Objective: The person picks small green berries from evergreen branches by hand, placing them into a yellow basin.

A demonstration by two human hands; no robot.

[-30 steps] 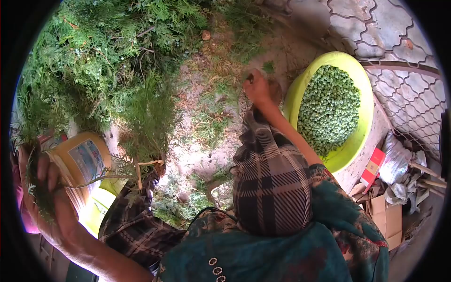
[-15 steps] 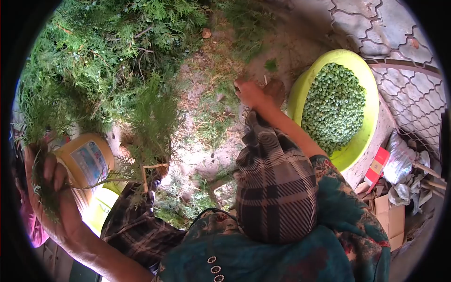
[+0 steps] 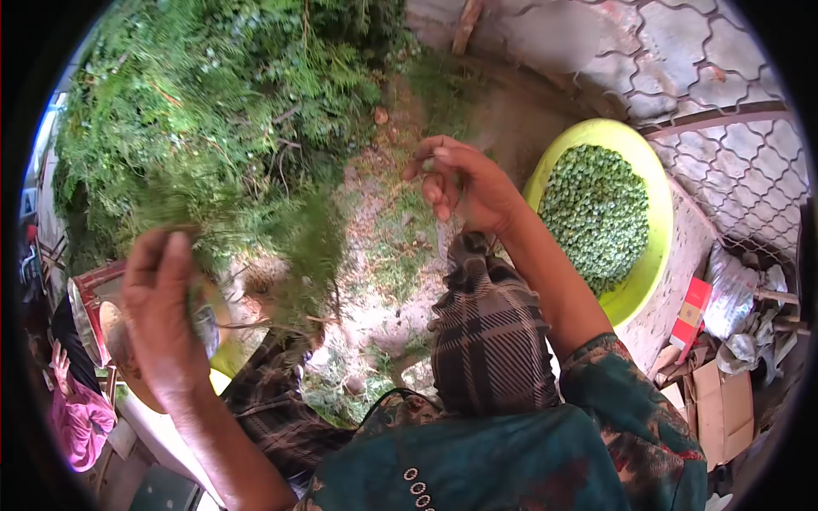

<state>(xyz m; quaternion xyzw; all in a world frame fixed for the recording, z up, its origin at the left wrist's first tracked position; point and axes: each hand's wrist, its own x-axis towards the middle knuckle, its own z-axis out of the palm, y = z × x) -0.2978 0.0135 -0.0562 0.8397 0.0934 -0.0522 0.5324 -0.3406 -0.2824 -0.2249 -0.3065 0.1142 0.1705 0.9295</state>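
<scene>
My left hand (image 3: 166, 319) is raised on the left, its thumb and fingers closed together. Feathery evergreen sprig (image 3: 175, 204) shows blurred just above its fingertips. A thin stem with a leafy evergreen branch (image 3: 311, 243) runs rightward from beside this hand; whether the palm holds it is hidden. My right hand (image 3: 477, 183) hovers over the littered ground, fingers loosely curled and apart, with nothing plainly in them. To its right stands a yellow-green tub (image 3: 660, 247) holding many small green berries (image 3: 596, 217).
A large heap of evergreen branches (image 3: 230, 111) fills the upper left. Behind my left hand is a round container (image 3: 119, 341). Wire mesh (image 3: 741, 179), a red box (image 3: 690, 311), cardboard (image 3: 724, 409) and plastic (image 3: 733, 289) lie at right. Another person's pink sleeve (image 3: 81, 426) shows far left.
My left hand has moved rightward and turned upright, with the sprig now above its fingertips. My right hand has risen slightly and its fingers have spread. The view has shifted a little.
</scene>
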